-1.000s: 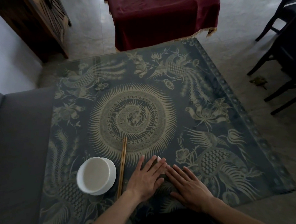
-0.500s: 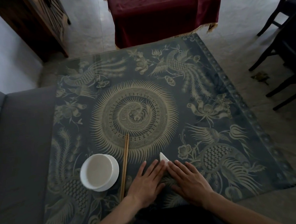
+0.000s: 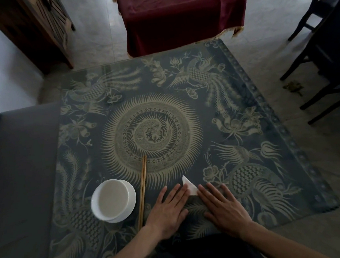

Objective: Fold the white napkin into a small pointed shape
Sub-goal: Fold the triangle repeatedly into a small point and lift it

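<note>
Fingers (image 3: 179,190) of left hand (image 3: 167,209) and right hand (image 3: 224,206) flat, spread, released, flanking white napkin (image 3: 189,187), fingertips touching its lower edges. Napkin folded small, pointed tip away from hands, on patterned counter (image 3: 244,107). Left of napkin: chopsticks (image 3: 142,191), then white bowl (image 3: 112,200). No legible writing.

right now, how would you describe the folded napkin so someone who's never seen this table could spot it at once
Start at the dark patterned tablecloth with the big gold sunburst circle, then drop to its near edge, where two hands lie flat. The white napkin peeks out between the fingertips of the left hand and the right hand. Unlike the round white bowl and wooden chopsticks to its left, it is a small flat piece with a sharp point aimed away from the person.
</note>
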